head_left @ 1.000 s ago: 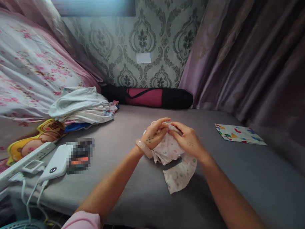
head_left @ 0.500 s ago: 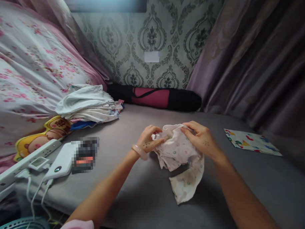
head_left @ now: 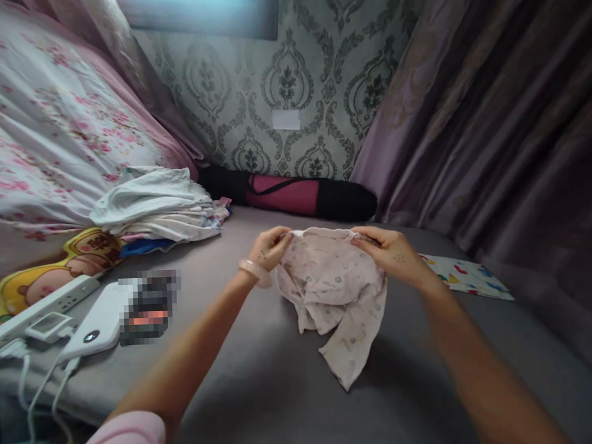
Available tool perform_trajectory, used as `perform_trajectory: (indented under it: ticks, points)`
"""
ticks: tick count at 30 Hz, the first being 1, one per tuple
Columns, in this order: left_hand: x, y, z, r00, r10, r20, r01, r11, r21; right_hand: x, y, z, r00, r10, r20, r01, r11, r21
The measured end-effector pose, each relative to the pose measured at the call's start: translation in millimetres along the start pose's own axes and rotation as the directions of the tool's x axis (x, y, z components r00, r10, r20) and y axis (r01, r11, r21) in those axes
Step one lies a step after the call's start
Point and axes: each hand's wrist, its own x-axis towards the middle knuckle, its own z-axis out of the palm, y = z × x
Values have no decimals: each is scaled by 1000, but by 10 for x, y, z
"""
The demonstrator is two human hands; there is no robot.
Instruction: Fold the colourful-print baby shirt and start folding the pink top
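Note:
A small pale pink long-sleeved top [head_left: 334, 272] with a scattered print hangs between my hands, low over the grey bed sheet [head_left: 262, 378]. My left hand [head_left: 273, 245], with a pale bangle at the wrist, pinches one end of its upper edge. The other end of that edge is pinched by my right hand [head_left: 387, 252]. Both hands are closed on the cloth. One sleeve dangles down towards me, its end near the sheet; the rest of the garment hangs in loose folds.
A pile of clothes [head_left: 154, 204] lies at back left, beside a yellow cartoon cushion [head_left: 59, 275]. Nearer are a power strip [head_left: 46, 308], a white power bank [head_left: 98, 323] with cables and a blurred-out item. A black-and-pink roll bag [head_left: 285, 195] lies along the wall. A folded patterned cloth [head_left: 467, 277] is at right.
My left hand has moved left and up to the corner of the upper edge. The top's edge is now stretched wider between both hands, and its front hangs more open. The view has shifted slightly.

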Motion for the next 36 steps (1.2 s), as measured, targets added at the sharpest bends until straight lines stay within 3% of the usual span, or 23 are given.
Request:
perform_trajectory:
  ticks: [5,7,10,12,14,16,18,19,21,23,24,25,27,29,31,32,34,36]
  points:
    - [471,494,-335,967,198,161,-224,960,167,183,14,-260,996,-22,82,24,999,-25]
    - [658,677,-384,947,241,211,-285,935,212,273,8,-356,998,-44,42,48,993,-105]
    - [858,862,-411,942,266,204,-314,914,258,347,-36,-485,990,-86,-114,52,960,-274]
    - [894,926,-459,948,239,210,-282,937,208,321,-84,-571,987,-101,-125,59,952,-301]
    - [856,949,-545,938,162,305,-192,979,72,252,-121,-659,995,-93,32,97,980,-171]
    - [797,939,-620,895,86,438,-66,996,-62,194,-127,-734,974,-87,211,83,996,31]
    - [776,912,-619,844,12,536,33,997,-75,198,-106,-771,959,-60,276,25,991,129]
    - [788,898,-581,844,-21,535,51,998,-40,227,-94,-773,966,-39,256,7,992,125]
    - [838,882,-455,908,-41,417,40,999,10,310,-82,-752,986,-8,165,-6,996,84]
    - [885,884,-331,978,17,208,1,996,-90,387,-90,-724,992,-11,128,-3,994,105]
    - [897,888,-293,988,47,150,-18,982,-189,413,-96,-716,987,-19,161,-5,989,148]
    - [901,891,-275,985,68,156,-21,958,-285,431,-99,-712,975,-29,221,-16,980,196]
    - [890,883,-290,944,90,317,33,932,-361,455,-89,-711,954,-30,297,-45,969,242]
    - [878,854,-333,900,58,432,65,962,-264,478,-67,-704,976,5,216,-51,977,205]
    - [877,819,-365,922,19,386,52,983,-174,502,-59,-682,989,26,142,-50,985,163]
    - [880,804,-372,939,18,343,49,981,-186,511,-65,-668,986,22,163,-49,985,165]
    - [887,785,-377,950,26,312,76,948,-310,525,-90,-641,968,3,250,-58,975,214]
    - [890,770,-375,939,10,343,134,909,-395,539,-115,-620,973,17,229,-77,964,254]
